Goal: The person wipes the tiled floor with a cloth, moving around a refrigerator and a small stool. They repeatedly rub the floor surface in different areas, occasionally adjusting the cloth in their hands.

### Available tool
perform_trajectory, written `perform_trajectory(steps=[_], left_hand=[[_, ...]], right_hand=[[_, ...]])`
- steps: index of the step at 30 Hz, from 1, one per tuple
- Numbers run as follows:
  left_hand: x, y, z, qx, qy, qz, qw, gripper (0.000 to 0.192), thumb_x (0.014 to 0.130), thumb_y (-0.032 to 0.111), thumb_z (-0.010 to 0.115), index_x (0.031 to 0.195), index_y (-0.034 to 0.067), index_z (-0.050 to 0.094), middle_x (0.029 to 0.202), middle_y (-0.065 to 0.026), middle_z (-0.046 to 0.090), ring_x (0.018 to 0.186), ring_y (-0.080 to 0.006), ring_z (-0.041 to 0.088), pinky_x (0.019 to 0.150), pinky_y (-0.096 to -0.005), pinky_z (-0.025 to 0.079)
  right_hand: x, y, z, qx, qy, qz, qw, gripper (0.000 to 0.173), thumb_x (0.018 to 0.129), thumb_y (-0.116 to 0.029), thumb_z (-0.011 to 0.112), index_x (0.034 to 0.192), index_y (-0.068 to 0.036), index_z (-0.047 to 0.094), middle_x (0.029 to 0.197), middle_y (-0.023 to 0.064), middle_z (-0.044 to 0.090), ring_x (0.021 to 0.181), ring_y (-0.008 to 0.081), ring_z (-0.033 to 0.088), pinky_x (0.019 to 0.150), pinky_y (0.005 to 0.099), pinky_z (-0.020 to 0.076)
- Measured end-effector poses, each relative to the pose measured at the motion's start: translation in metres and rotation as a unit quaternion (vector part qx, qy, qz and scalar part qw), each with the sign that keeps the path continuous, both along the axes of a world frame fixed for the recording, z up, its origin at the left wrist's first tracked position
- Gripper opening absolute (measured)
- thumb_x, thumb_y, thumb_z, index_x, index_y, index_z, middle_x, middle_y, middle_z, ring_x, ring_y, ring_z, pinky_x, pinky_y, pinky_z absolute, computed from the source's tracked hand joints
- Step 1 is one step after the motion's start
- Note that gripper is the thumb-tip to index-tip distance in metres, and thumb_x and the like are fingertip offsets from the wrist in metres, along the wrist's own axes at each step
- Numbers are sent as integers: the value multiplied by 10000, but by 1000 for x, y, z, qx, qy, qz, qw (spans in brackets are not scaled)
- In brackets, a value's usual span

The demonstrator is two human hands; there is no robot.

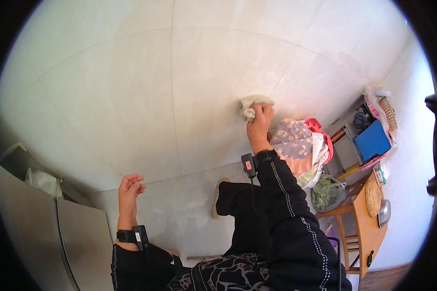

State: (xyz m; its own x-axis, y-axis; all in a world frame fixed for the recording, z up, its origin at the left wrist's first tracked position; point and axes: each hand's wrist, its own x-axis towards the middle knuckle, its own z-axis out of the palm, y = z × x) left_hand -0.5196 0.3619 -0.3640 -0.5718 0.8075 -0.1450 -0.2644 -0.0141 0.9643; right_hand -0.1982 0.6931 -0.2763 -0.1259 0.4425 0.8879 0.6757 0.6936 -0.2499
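Note:
My right hand (pixel 261 125) grips a bunched, pale cloth (pixel 248 109) and holds it against the tiled wall (pixel 207 80), right of a vertical tile joint. The cloth is slightly blurred. My left hand (pixel 130 187) hangs in front of the lower wall at the left, fingers loosely curled and apart, with nothing in it. Below and right of the right hand hangs a bundle of fabric with a floral piece (pixel 293 140) and a red strap (pixel 322 136). Both wrists wear black straps with small devices.
At the left stands a stainless-steel refrigerator (pixel 29 218) with a white plastic bag (pixel 45 183) on top. At the right are a bag of leafy greens (pixel 327 192), a wooden table (pixel 367 232) bearing a metal bowl (pixel 384 212), and a shelf with a blue box (pixel 372 140). Grey floor (pixel 182 222) lies below.

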Motion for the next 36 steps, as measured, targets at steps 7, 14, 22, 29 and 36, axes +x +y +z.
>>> perform_trajectory(steps=[7, 14, 22, 29, 36], left_hand=[[-5, -5, 0, -5, 22, -6, 1000, 251, 920, 27, 500, 1165, 44, 553, 1098, -74, 645, 815, -125, 615, 735, -267, 505], [-7, -10, -1, -16, 22, -1, 1000, 254, 929, 48, 507, 1178, 47, 559, 1107, -74, 652, 834, -126, 619, 743, -267, 500], [-5, -17, 15, -6, 8, 3, 1000, 252, 919, 69, 527, 1164, 33, 575, 1104, -90, 654, 857, -138, 617, 769, -281, 488], [-9, -31, 21, -13, -5, 30, 999, 246, 913, 64, 537, 1152, 33, 587, 1094, -87, 662, 858, -137, 613, 777, -280, 491], [-14, -50, 29, -17, -10, 45, 999, 250, 914, 61, 538, 1158, 34, 584, 1100, -89, 661, 859, -138, 614, 785, -282, 492]], right_hand=[[22, -13, -83, -174, -42, 33, 983, 396, 683, 131, 553, 1019, -71, 607, 1034, 155, 568, 1032, 387, 500, 897, 447, 421], [35, 7, 93, 140, 91, -34, 985, 440, 725, 134, 536, 1124, -46, 574, 1131, 159, 570, 1090, 363, 497, 955, 434, 392], [-14, 14, -6, 20, 88, -86, 992, 415, 739, 84, 577, 1136, -31, 551, 1127, 192, 500, 1098, 408, 454, 948, 487, 357], [-46, -7, -162, -332, 250, -85, 906, 496, 744, 118, 563, 1227, 23, 494, 1218, 205, 464, 1138, 398, 493, 987, 443, 405], [-137, -57, -201, -444, 425, 128, 778, 431, 787, 118, 590, 1171, -66, 523, 1045, 67, 614, 827, 163, 630, 625, 297, 536]])
